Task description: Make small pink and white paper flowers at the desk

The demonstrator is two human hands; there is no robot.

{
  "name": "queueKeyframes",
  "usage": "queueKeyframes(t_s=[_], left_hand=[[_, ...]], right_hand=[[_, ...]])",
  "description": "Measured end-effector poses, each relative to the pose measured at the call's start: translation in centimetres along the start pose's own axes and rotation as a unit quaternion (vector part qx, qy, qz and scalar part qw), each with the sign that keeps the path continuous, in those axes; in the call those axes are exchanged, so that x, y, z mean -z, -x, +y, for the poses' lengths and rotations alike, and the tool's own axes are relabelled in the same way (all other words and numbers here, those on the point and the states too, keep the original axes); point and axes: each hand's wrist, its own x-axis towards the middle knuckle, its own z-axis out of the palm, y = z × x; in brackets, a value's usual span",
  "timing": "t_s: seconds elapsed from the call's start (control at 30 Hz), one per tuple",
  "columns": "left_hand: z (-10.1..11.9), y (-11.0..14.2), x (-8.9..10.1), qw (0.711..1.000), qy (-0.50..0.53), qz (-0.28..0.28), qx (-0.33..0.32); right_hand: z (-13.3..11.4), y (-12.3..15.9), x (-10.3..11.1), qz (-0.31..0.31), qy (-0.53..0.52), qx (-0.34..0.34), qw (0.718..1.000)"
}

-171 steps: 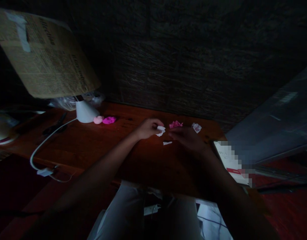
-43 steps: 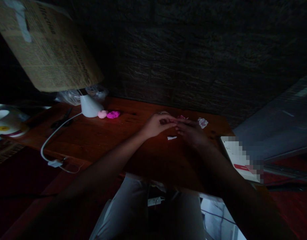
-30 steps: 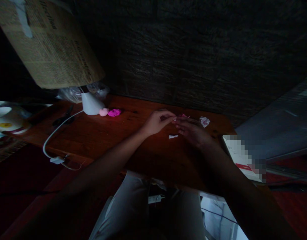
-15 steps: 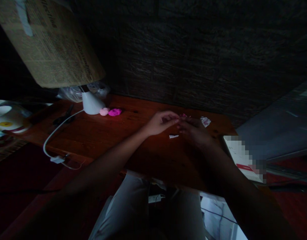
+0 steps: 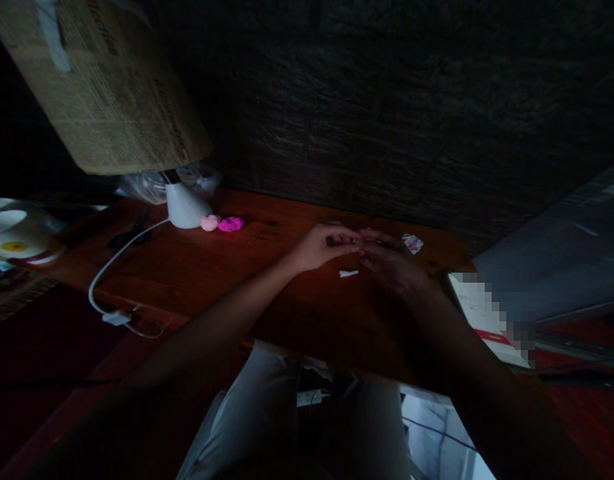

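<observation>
My left hand [image 5: 324, 245] and my right hand [image 5: 389, 259] meet fingertip to fingertip above the wooden table [image 5: 287, 293]. Both are closed in a pinch, and whatever sits between the fingertips is too small and dark to make out. Just below them on the tabletop lies a small white scrap [image 5: 349, 273]. A crumpled, pale patterned piece of paper [image 5: 412, 243] rests to the right of my right hand. Farther left, a bright magenta lump [image 5: 231, 224] touches a light pink lump [image 5: 210, 222]; both look like modelling clay.
A lamp with a white base [image 5: 183, 207] and newsprint shade [image 5: 131, 100] stands at the back left, its white cable [image 5: 99, 280] hanging over the front edge. Dark scissors [image 5: 129, 237] lie beside it. A white cup [image 5: 17, 235] is far left, a book [image 5: 481, 313] at the right.
My right hand's fingers have turned and drawn closer over my left fingertips. The pink-red bits seen behind them before are now mostly covered. Everything on the table stays put.
</observation>
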Motion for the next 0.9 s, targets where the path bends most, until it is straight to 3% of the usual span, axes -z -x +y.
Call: queueKeyframes(t_s=[0.37, 0.53, 0.73, 0.9], left_hand=[[0.02, -0.1, 0.1, 0.999, 0.013, 0.036, 0.018], [0.16, -0.09, 0.16, 0.997, 0.066, -0.008, 0.048], [0.01, -0.12, 0.31, 0.976, 0.156, -0.018, 0.151], [0.43, -0.31, 0.31, 0.966, 0.207, -0.03, 0.152]], right_hand=[[-0.1, 0.06, 0.27, -0.011, 0.068, 0.061, 0.996], [-0.06, -0.12, 0.47, -0.003, 0.071, 0.054, 0.996], [0.47, -0.12, -0.04, -0.005, 0.083, 0.086, 0.993], [0.78, -0.15, 0.01, 0.005, 0.11, 0.127, 0.986]])
